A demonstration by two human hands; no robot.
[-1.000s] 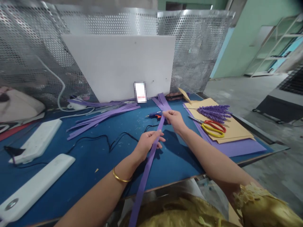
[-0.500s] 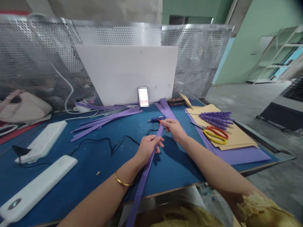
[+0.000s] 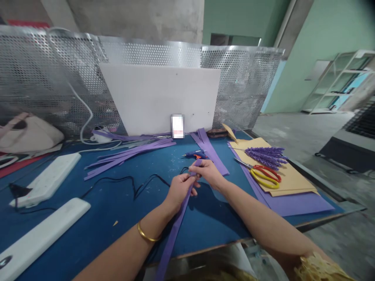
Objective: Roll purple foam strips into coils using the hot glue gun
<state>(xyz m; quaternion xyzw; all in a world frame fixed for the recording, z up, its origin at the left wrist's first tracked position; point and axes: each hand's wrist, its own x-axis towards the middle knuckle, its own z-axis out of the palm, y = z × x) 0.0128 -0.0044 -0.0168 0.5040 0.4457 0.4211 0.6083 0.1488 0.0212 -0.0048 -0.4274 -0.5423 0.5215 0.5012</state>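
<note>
Both my hands hold one long purple foam strip [image 3: 172,234] above the blue table [image 3: 96,203]. My left hand [image 3: 180,188] pinches it a little below its top end, fingers closed round it. My right hand [image 3: 206,171] grips the top end itself, right against the left hand's fingertips. The strip runs down from the hands, past the table's front edge, and out of view at the bottom. A gold bangle sits on my left wrist.
A blue glue gun [image 3: 195,155] with a black cord lies just beyond my hands. Red and yellow scissors [image 3: 262,175] and a purple fringed bundle [image 3: 268,155] rest on tan and purple sheets at right. More purple strips [image 3: 129,154] lie left; white power strips [image 3: 45,179] stand far left.
My right hand has slid back along the strip until it meets my left hand. The strip's top end has come off the pile at the back. The camera has tilted up slightly.
</note>
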